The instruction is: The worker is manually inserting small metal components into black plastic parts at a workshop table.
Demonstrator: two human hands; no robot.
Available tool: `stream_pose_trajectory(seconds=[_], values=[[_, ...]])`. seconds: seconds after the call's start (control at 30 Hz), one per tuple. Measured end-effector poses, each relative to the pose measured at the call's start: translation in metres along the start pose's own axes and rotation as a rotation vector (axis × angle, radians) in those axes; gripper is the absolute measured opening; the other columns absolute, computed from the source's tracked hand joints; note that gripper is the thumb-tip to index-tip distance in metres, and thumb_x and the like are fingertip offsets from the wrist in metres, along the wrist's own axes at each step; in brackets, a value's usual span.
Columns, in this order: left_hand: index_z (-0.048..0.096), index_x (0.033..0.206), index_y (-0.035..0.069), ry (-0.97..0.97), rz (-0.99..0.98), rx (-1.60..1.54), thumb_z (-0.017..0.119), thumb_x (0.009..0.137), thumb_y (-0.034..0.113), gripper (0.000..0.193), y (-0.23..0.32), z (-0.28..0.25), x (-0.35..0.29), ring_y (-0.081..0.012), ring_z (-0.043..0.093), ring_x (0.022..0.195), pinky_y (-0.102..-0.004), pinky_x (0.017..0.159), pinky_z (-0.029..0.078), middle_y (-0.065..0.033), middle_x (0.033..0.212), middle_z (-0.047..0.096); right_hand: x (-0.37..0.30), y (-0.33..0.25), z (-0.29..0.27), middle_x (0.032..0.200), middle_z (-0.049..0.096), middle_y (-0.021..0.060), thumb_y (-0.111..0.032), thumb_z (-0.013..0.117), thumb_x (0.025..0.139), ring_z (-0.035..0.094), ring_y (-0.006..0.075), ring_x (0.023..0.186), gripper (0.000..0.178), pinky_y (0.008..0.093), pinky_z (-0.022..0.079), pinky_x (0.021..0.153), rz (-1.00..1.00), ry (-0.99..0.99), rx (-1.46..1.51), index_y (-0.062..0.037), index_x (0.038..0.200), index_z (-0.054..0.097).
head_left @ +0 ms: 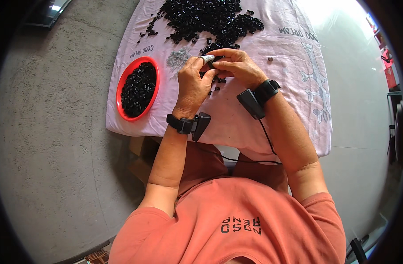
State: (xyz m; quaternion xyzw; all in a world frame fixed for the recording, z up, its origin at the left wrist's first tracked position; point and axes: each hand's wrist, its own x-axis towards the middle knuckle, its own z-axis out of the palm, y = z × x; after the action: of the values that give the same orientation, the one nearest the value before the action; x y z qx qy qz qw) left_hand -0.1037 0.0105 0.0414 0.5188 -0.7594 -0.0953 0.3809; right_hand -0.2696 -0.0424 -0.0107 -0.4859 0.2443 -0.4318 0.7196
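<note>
Close together over the near edge of the black pile, my left hand (194,83) and my right hand (239,68) meet at the fingertips. Both are closed, pinching a small dark piece (211,64) between them; its exact kind is too small to make out. A whitish wrap (207,58) covers a fingertip of my left hand. Beyond the hands spreads a large heap of small glossy black pieces (206,20), with some scattered just beneath my fingers. Left of my left hand, a red plastic bowl (156,90) holds many similar black pieces.
A pink printed cloth (294,83) covers the table. One small round dark piece (270,59) lies alone right of my right hand. Wrist straps with black boxes (252,103) sit on both arms, and a cable (250,161) runs across my lap. Grey floor (51,114) surrounds the table.
</note>
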Motion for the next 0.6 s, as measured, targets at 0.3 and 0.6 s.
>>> stream_pose_trajectory(seconds=[0.3,0.6], values=[[0.068,0.093,-0.001,0.025,0.033,-0.033,0.076,0.080,0.005,0.017,-0.0038,-0.0036,0.0021,-0.0263,0.066,0.072,-0.0365,0.065,0.052,-0.0122,0.082,0.064,-0.0010,-0.0008,-0.0011,0.100,0.073,0.0061,-0.017,0.066,0.096,0.072,0.0121,0.087,0.032,0.0254,0.058,0.075,0.021,0.007,-0.032,-0.0031,0.125,0.064],[0.067,0.091,-0.002,0.006,0.063,0.023,0.075,0.082,0.007,0.014,-0.0047,-0.0052,0.0021,-0.0289,0.065,0.072,-0.0381,0.065,0.051,-0.0129,0.082,0.064,-0.0021,-0.0015,-0.0012,0.101,0.074,0.0095,-0.020,0.068,0.096,0.073,0.0165,0.089,0.032,0.0268,0.059,0.076,0.046,0.009,-0.023,-0.0015,0.122,0.065]])
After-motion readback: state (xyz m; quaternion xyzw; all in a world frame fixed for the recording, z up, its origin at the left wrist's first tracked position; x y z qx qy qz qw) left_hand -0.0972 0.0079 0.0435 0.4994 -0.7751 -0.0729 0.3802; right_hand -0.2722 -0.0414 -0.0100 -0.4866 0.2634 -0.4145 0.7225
